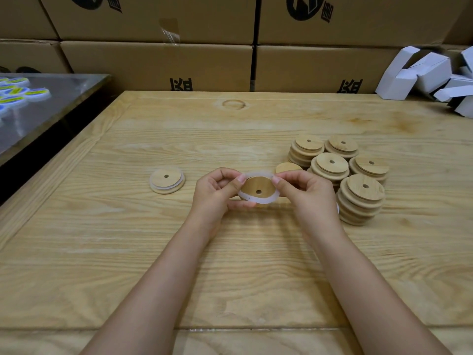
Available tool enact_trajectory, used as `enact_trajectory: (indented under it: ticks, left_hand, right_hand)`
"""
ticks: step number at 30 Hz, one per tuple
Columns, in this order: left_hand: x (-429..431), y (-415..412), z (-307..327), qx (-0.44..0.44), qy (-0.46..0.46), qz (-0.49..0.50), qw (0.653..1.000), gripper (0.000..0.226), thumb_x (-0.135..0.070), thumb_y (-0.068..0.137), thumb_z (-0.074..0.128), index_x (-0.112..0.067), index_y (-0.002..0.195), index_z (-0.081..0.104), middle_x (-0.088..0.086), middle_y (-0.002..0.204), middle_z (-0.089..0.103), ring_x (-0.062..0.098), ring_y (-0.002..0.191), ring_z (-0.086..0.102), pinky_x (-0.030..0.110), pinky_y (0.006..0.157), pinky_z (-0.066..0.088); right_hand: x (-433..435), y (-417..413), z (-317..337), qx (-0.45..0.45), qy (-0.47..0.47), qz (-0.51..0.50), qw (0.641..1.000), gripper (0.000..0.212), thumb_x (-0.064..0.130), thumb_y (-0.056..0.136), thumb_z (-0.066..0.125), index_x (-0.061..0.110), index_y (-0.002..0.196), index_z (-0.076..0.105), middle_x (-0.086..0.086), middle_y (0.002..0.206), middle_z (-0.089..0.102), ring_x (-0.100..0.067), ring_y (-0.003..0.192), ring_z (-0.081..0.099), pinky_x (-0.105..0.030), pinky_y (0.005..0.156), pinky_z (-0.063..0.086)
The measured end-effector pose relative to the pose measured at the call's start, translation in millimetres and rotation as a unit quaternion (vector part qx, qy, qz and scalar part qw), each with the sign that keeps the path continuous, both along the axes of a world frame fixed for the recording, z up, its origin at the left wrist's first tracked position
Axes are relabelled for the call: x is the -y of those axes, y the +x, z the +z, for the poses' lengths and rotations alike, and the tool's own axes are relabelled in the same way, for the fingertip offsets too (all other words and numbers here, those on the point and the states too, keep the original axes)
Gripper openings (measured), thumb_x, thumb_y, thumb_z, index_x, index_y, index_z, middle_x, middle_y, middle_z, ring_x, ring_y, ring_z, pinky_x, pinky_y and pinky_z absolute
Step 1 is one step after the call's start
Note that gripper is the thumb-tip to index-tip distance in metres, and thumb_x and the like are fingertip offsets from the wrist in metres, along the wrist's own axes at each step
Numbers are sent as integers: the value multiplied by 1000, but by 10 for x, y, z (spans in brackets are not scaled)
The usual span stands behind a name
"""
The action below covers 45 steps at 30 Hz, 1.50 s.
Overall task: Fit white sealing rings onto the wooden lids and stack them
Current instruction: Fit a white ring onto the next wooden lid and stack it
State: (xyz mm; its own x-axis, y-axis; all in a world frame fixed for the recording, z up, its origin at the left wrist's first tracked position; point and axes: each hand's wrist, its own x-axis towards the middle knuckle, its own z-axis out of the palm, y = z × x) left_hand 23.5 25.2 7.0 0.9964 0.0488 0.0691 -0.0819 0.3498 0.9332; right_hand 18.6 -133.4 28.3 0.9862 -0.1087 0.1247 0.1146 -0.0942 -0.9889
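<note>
Above the middle of the table I hold a round wooden lid [257, 187] with a small centre hole. A white sealing ring [258, 199] is stretched around it. My left hand [217, 193] grips the lid from below and pinches the ring with its thumb at the upper left. My right hand [304, 193] pinches the ring at the upper right. To the left, a lid with a white ring on it [167, 180] lies on the table. Several stacks of bare wooden lids [358, 198] stand at the right.
The wooden table [153, 252] has a raised border. A single lid [286, 167] lies behind my hands. Cardboard boxes [158, 65] line the back. White folded cartons [422, 75] pile at the far right. A metal surface [51, 103] with labelled round items sits at the left.
</note>
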Motion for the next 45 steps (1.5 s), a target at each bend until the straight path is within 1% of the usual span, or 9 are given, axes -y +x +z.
enact_trajectory:
  ticks: [3, 8, 14, 18, 24, 28, 32, 40, 45]
  left_hand:
    - [1, 7, -7, 6, 3, 7, 1000, 7, -5, 83, 62, -6, 77, 60, 4, 63, 66, 15, 62, 65, 27, 49, 55]
    - [4, 2, -4, 8, 4, 17, 1000, 10, -2, 86, 59, -6, 77, 59, 2, 64, 66, 15, 62, 65, 28, 49, 55]
    - [-4, -12, 15, 23, 49, -2, 999, 10, -2, 87, 59, -6, 78, 57, 4, 68, 63, 16, 67, 65, 31, 50, 56]
    - [8, -34, 28, 22, 95, -13, 995, 10, -2, 89, 56, -7, 81, 52, 2, 59, 60, 18, 57, 62, 30, 45, 54]
    - [81, -87, 31, 32, 139, -48, 989, 13, -1, 92, 53, -11, 100, 56, -1, 66, 69, 21, 53, 65, 32, 47, 56]
    - [104, -93, 35, 33, 148, -47, 987, 13, -4, 92, 54, -13, 98, 61, -1, 72, 71, 24, 55, 65, 32, 49, 57]
    - [94, -93, 47, 34, 151, -29, 988, 9, -4, 91, 56, -13, 94, 57, 0, 73, 72, 19, 50, 66, 27, 44, 53]
    - [85, -74, 43, 41, 148, 21, 988, 12, 0, 88, 59, -9, 80, 55, -1, 63, 68, 18, 51, 66, 27, 42, 52]
    - [104, -75, 71, 50, 141, 40, 988, 12, 1, 88, 59, -9, 80, 59, 3, 67, 67, 17, 54, 65, 28, 42, 53]
  right_hand:
    - [4, 10, 1, -12, 22, 2, 1000, 4, 12, 82, 70, 14, 78, 70, -4, 81, 72, -15, 77, 67, -25, 76, 53]
    - [4, 12, 5, -13, 35, 3, 999, 5, 11, 82, 70, 14, 78, 71, -3, 80, 73, -14, 77, 69, -18, 70, 50]
    - [1, 0, -7, 6, -13, -9, 1000, 7, 13, 81, 71, 18, 77, 71, 2, 76, 71, -10, 77, 66, -17, 71, 51]
    - [1, -14, -15, 17, -57, -26, 998, 9, 15, 81, 71, 22, 76, 70, 6, 73, 70, -6, 74, 65, -16, 69, 52]
    - [-5, -20, -18, 39, -113, -23, 993, 14, 16, 80, 72, 28, 73, 67, 14, 70, 67, 4, 70, 62, -9, 65, 48]
    - [5, -6, -13, 45, -116, -19, 992, 15, 16, 81, 71, 28, 74, 67, 16, 71, 67, 5, 70, 62, -7, 63, 46]
    - [17, 5, -20, 41, -125, -7, 991, 11, 15, 81, 71, 24, 77, 68, 12, 75, 68, 3, 72, 62, -9, 66, 48]
    - [34, 27, -15, 42, -123, -5, 991, 12, 17, 81, 71, 26, 74, 68, 12, 74, 69, 2, 73, 63, -10, 66, 48]
    - [64, 29, 6, 42, -95, -12, 995, 17, 14, 80, 71, 28, 70, 68, 11, 72, 70, -4, 75, 66, -21, 73, 52]
